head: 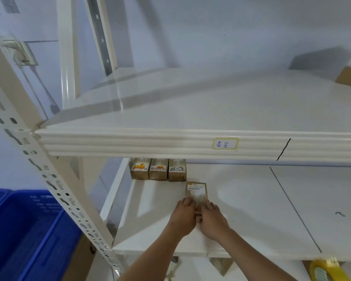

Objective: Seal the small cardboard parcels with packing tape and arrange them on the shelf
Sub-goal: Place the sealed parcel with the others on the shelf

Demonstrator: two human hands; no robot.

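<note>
Both hands, the left hand [183, 212] and the right hand [212, 217], press flat, straight fingers on the near end of the small parcel [197, 192]. That parcel lies on the lower shelf [241, 209], just in front of three parcels in a row [158, 169]. Push crooked, and it might bump the row's right box.

Your left hand [183, 214] and right hand [212, 219] rest side by side on the near end of a small cardboard parcel [197, 191] lying flat on the lower shelf [241, 209], fingers extended over it. Three more parcels [158, 171] stand in a row at 11 o'clock from it. Tape roll [328, 270] at 5 o'clock; blue crates [28, 230] at 8 o'clock.
</note>
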